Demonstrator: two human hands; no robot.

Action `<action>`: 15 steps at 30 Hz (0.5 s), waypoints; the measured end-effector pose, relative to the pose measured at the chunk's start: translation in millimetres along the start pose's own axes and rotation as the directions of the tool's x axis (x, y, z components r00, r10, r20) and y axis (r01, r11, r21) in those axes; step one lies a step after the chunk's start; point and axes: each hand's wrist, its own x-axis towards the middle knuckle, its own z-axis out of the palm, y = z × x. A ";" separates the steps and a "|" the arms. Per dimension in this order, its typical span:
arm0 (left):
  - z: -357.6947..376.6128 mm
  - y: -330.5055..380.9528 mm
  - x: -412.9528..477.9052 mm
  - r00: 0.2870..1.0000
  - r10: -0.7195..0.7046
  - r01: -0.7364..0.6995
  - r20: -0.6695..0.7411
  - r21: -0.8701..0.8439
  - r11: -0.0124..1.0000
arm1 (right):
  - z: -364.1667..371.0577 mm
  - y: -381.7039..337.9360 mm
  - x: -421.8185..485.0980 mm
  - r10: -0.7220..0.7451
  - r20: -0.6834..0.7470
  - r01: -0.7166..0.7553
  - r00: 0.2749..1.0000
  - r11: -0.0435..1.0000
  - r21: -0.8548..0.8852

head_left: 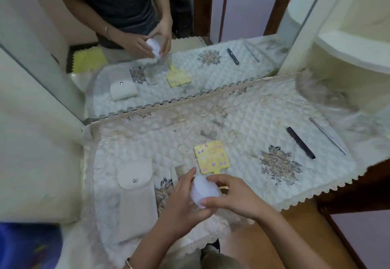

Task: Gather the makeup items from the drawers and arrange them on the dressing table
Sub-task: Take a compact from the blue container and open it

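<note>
Both hands hold a small white rounded jar (203, 190) above the front of the dressing table (316, 192). My left hand (181, 207) cups it from below and the left. My right hand (234, 197) grips it from the right, thumb and fingers around its top. Just behind the jar lies a yellow square hand mirror (211, 156) with purple dots. A pale comb (179, 170) lies left of it, partly hidden by my left hand. A white snap-flap pouch (136, 195) lies at the left. At the right rest a black comb (300, 145) and a thin silver stick (328, 136).
A quilted white cover with a lace edge (242, 119) spreads over the table. A large mirror (190, 36) stands behind and reflects the person and the items. White shelves (354, 43) rise at the right. A blue object (27, 245) sits at the lower left.
</note>
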 end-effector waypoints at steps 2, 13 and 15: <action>-0.2 -3.7 4.8 1.000 -0.005 0.005 0.000 -0.040 0.999 | -1.5 -1.7 2.1 0.001 -0.040 0.000 0.999 0.999 0.038; -9.0 -7.7 22.2 0.996 -0.056 0.076 0.074 -0.291 0.954 | -6.8 -5.2 7.5 0.001 -0.103 0.016 0.995 0.987 0.158; -8.3 -9.1 26.0 0.994 -0.039 0.066 0.098 -0.283 0.957 | -10.1 -3.5 6.4 -0.004 -0.107 0.017 0.994 0.992 0.123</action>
